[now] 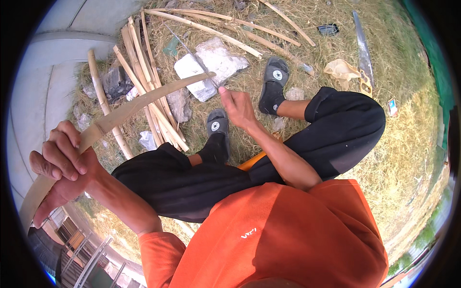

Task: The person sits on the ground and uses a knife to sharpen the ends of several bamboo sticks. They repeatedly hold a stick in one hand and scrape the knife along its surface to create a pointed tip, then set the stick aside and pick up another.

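A long, flat, pale strip of split bamboo [146, 99] crosses in front of me from the lower left. My left hand [66, 156] is closed around its near part, fingers wrapped over the top. In my right hand [238, 108] is a long, thin metal blade [188, 52], seen nearly edge-on; its handle is hidden in my fist. The strip's far end crosses the blade just ahead of my right hand. I cannot tell whether they touch. Below that end lies a white stone block [196, 77].
Several split bamboo pieces [161, 115] lie piled beyond the strip, beside a thicker pole [99, 86]. More lengths [216, 32] spread farther off. To the right are a handsaw [363, 48] and a crumpled cream cloth or bag [341, 70]. A grey wall [43, 91] stands at left.
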### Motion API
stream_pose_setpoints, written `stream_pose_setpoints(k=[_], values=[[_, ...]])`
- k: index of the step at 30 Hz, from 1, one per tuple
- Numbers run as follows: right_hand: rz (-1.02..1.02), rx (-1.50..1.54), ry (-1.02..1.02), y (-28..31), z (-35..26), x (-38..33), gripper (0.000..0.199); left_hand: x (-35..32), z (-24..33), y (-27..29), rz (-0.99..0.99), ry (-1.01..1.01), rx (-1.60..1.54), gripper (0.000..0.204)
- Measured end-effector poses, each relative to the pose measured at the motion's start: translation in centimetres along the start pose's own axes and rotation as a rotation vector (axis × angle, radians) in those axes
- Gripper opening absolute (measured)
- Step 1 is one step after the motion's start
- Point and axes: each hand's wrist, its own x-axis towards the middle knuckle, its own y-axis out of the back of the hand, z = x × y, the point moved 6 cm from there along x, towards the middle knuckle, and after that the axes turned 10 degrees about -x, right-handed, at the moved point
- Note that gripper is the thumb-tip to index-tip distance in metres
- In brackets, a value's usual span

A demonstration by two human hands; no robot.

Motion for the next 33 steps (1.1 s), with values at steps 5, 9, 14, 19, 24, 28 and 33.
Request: stream_pose_setpoints(k=[5,9,14,19,24,28,33], values=[[0.001,-0.329,-0.326,-2.6,7.7,1.2,0.078,1.2,-1.3,-1.0,0.056,-0.013,-0.030,0.082],[-0.081,-0.220,-0.282,-1.1,3.3,1.0,0.080,0.9,-1.8,-3.0,-0.023,-0.040,0.032,0.081],[0.278,0.289,0.364,1.0,-0.4,-0.8,0.063,1.3,-1.0,-0.9,0.028,-0.033,0.000,0.080],[0.302,0.098,0.112,-0.1,2.7,0.5,0.063,1.5,0.8,-0.2,0.021,-0.070,-0.054,0.080],[0.359,0.115,0.068,0.2,3.1,1.0,0.065,2.0,-1.5,0.4,0.129,-0.062,-0.031,0.081],[0.318,0.080,0.105,-0.5,3.9,1.2,0.068,2.1,-1.8,-0.1,0.089,-0.033,-0.081,0.082],[0.147,-0.098,-0.234,-2.0,7.4,3.1,0.073,2.2,-2.1,-0.1,0.141,-0.086,-0.091,0.083]])
